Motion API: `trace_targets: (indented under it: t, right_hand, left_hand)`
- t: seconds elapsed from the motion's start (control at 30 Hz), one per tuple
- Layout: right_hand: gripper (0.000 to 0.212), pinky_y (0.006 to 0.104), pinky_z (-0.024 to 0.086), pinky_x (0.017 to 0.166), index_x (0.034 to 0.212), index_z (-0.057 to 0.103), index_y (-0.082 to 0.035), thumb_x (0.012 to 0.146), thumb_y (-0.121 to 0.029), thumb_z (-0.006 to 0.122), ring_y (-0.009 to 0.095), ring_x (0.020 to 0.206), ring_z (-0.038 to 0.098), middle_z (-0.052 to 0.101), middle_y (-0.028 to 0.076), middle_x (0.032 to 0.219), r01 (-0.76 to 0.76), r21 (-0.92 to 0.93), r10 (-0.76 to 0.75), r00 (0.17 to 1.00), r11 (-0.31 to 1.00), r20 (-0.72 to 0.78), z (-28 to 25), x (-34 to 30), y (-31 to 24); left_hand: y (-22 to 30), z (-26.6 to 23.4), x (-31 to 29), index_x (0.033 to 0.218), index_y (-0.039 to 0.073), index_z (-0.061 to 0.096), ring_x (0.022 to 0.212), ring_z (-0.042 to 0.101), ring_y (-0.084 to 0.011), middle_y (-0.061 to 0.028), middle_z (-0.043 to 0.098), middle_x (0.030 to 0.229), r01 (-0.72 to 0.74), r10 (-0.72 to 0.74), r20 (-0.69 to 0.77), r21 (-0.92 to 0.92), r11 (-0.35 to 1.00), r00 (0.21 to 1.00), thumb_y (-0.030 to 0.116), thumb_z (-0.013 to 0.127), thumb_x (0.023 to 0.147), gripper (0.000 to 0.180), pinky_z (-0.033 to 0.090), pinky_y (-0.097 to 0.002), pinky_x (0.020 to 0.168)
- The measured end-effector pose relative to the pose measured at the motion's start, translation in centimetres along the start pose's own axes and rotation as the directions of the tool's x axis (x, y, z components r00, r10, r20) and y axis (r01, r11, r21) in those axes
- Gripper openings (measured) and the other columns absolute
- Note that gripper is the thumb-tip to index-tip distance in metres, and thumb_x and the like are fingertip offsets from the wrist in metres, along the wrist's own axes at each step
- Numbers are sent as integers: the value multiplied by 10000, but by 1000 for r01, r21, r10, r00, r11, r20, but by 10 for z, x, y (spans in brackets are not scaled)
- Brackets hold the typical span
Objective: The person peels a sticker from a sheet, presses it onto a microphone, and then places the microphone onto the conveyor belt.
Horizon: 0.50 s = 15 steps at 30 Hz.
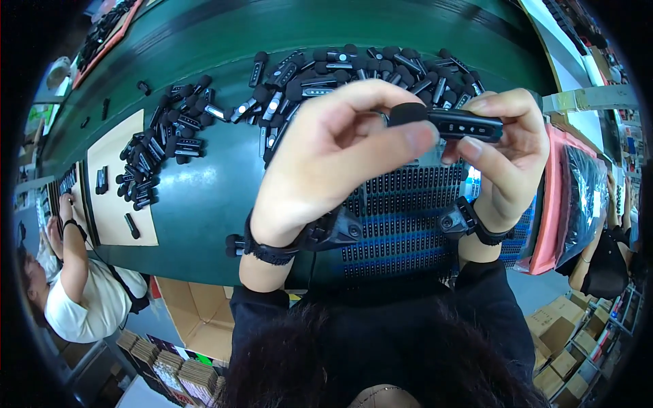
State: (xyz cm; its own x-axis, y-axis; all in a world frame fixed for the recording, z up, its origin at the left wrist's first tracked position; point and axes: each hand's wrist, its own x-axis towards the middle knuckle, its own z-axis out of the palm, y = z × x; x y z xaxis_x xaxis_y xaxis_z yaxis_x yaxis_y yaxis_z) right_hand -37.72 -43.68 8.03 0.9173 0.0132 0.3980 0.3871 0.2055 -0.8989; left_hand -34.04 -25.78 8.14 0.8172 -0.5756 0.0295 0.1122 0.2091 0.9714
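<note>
A small black clip-on microphone [469,126] with a round foam cap [408,114] is held up level above the bench, a row of small light marks along its side. My left hand [320,160] has the foam-capped end between thumb and fingers. The other end is pinched in my right hand [513,146]. Below both hands lie many dark strips in close rows [401,221], partly hidden by my wrists. Just beyond my hands spreads a heap of similar foam-capped microphones [326,71]. Each of my wrists wears a black strap with a small device.
The bench has a green top [211,238]. More microphones [146,156] lie at left, partly on a beige board [115,217]. A pink foam-edged tray [551,204] with clear-wrapped items stands at right. A co-worker [88,292] sits at far left; an open carton [197,313] is below the bench.
</note>
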Motion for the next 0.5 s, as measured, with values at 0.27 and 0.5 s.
trace_targets:
  t: [0.27,0.5]
  right_hand:
    - [236,204,500,619,948,543,32,721,29,607,143,697,611,602,97,816,-96,-197,97,995,976,-6,6,-1,4]
    - [215,178,483,607,974,566,16,764,-28,586,128,698,614,609,101,847,53,-605,-51,998,794,20,11,1,19]
  left_hand:
    - [-18,7,2,887,-10,586,625,492,-25,-10,584,743,-77,118,-145,259,963,982,35,611,745,151,365,-126,539]
    - [-34,-2,13,898,-12,597,624,505,-27,0,586,749,-203,425,-183,671,713,886,23,599,758,143,387,-130,563]
